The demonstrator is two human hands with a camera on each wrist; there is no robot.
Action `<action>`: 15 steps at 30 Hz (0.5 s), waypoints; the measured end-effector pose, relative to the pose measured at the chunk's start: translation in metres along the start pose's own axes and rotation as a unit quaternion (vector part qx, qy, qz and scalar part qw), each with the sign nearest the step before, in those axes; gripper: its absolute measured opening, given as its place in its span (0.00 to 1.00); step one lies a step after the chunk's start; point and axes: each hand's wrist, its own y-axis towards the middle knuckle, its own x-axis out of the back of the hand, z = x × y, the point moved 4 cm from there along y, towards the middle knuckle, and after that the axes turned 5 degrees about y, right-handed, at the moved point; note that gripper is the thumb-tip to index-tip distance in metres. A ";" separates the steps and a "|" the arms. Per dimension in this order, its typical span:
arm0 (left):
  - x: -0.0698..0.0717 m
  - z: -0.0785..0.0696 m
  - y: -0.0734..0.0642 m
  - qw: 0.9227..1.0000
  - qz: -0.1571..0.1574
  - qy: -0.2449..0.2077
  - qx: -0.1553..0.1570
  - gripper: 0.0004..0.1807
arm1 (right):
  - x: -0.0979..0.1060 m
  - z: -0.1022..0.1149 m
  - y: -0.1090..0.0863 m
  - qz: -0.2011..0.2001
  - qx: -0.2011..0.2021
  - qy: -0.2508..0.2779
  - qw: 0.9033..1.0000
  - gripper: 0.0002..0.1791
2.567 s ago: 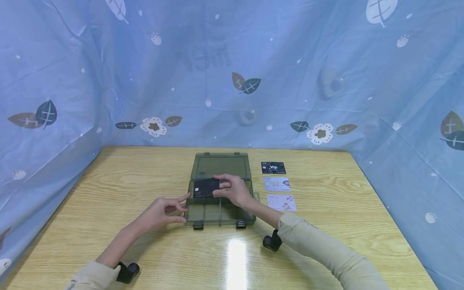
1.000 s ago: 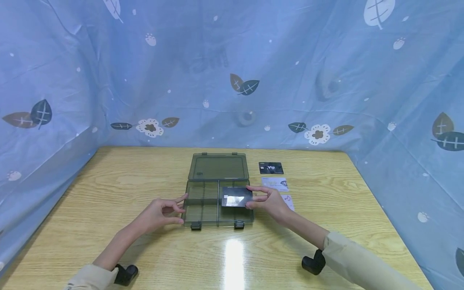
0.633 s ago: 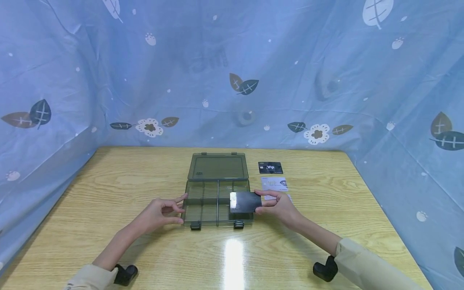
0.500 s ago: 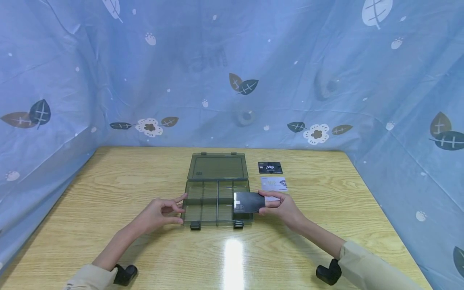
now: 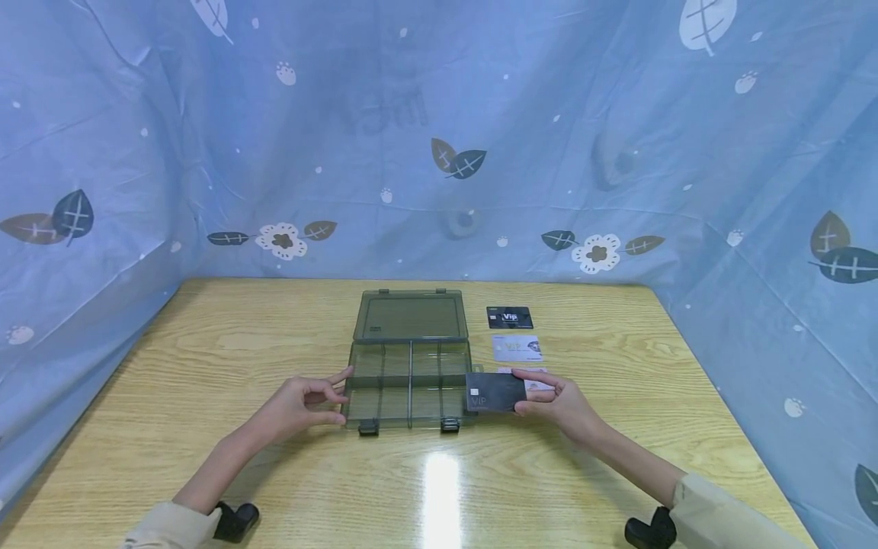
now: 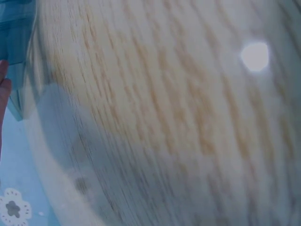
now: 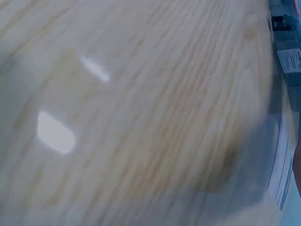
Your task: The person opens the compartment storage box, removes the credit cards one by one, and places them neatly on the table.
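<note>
My right hand (image 5: 569, 408) pinches a black VIP card (image 5: 490, 393) by its right edge, thumb below and fingers above. The card is just past the right wall of a clear dark-green compartment box (image 5: 394, 404), whose lid (image 5: 411, 316) lies back, away from me. My left hand (image 5: 302, 408) touches the box's left side with its fingertips, thumb near the front corner. In the left wrist view only fingertips show beside the box (image 6: 16, 47). A finger (image 7: 297, 165) and the box's latched front (image 7: 284, 28) edge into the right wrist view.
Right of the box, a black Vip card (image 5: 510, 318) and a silver VIP card (image 5: 517, 348) lie in a column. A pinkish-white card (image 5: 537, 385) lies below them, partly covered by my right hand. A blue patterned curtain (image 5: 384, 152) encloses the wooden table (image 5: 274, 328).
My right hand has drawn the black VIP card from over the box's back-left compartment rightward and toward me, past the right wall. The left hand stays at the box's side.
</note>
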 end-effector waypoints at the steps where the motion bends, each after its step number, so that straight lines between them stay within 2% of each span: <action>1: 0.000 0.000 0.000 1.000 0.000 -0.001 0.000 0.12 | 0.002 -0.001 -0.002 0.001 -0.001 0.002 1.000 0.36; 7: 0.000 0.001 0.000 1.000 0.001 0.003 0.001 0.11 | 0.013 -0.006 -0.011 0.013 0.000 0.021 1.000 0.36; 15: 0.000 0.002 0.000 1.000 0.000 0.001 0.006 0.11 | 0.027 -0.014 -0.022 0.010 -0.011 0.014 1.000 0.33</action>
